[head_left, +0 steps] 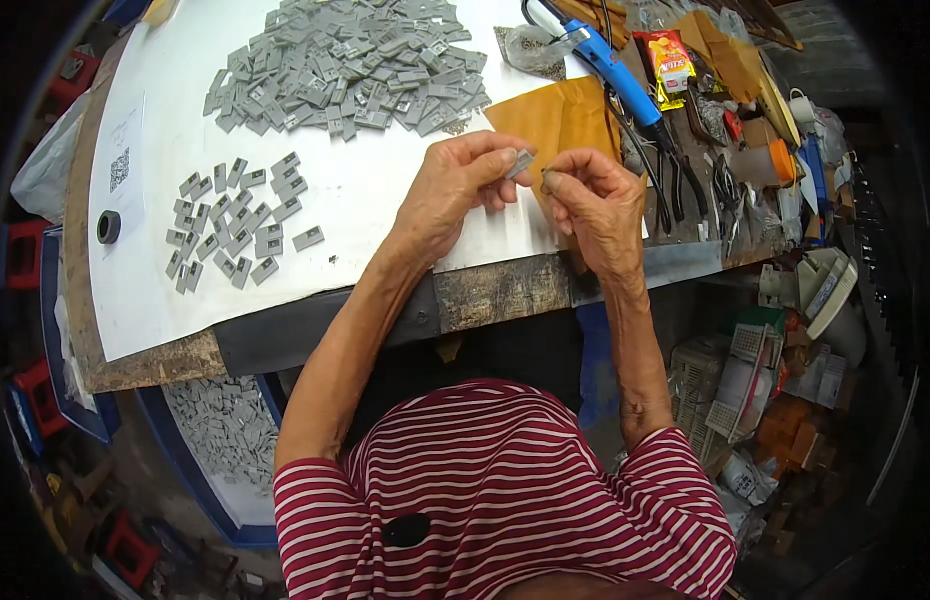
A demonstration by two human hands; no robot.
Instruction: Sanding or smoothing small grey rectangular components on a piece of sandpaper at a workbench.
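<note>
Between thumb and fingers, my left hand (451, 186) pinches a small grey rectangular plastic piece (521, 163) above the front of the table. Just to its right, my right hand (603, 208) is closed in a pinch, thumb against fingertips; whatever it may hold is too small to make out. A short gap separates the two hands. Left of my left hand, a loose group of similar grey pieces (238, 220) lies spread on the white sheet (370, 210). A large heap of them (350, 65) rises beyond my hands. Brown paper (560, 115) lies behind and under my right hand.
A clear bag of tiny parts (533, 50) and a blue corded tool (617, 72) lie at the far right, near pliers (685, 180) and a red-yellow snack packet (669, 65). A black ring (109, 227) sits at left. Below the table, a blue bin (210, 505) holds more grey pieces.
</note>
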